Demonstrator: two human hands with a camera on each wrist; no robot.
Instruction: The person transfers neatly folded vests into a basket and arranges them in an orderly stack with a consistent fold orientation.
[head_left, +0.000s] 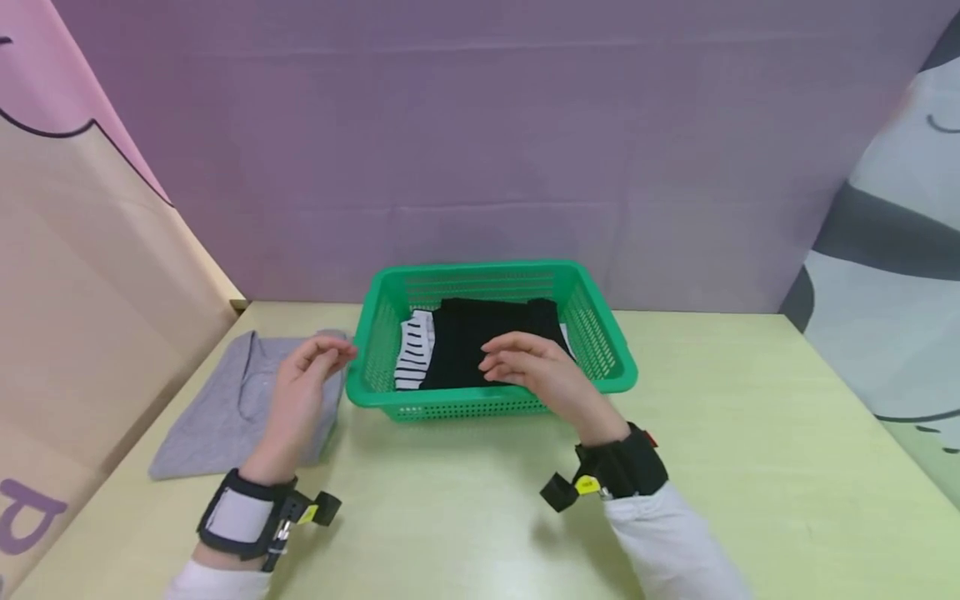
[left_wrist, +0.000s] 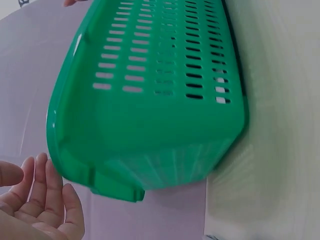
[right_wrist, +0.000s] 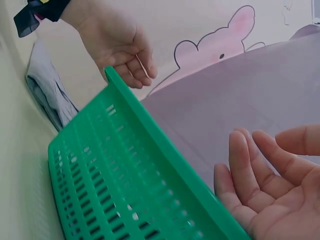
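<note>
A green slotted basket [head_left: 607,350] stands on the pale table and holds a folded black garment [head_left: 468,337] and a black-and-white striped one [head_left: 414,354]. My right hand [head_left: 525,367] hovers over the basket's near edge above the black garment, fingers relaxed and holding nothing; its palm [right_wrist: 265,185] shows beside the basket's rim [right_wrist: 150,130]. My left hand [head_left: 307,375] hangs empty just left of the basket, over a folded grey garment [head_left: 217,408]. The left wrist view shows the basket's outer wall [left_wrist: 150,85] and the left hand's fingers [left_wrist: 47,200].
A purple backdrop [head_left: 480,142] closes the far side. A pink and beige panel [head_left: 82,275] stands along the left, and a grey patterned one [head_left: 892,267] on the right. Bare table [head_left: 750,433] lies right of the basket and in front of it.
</note>
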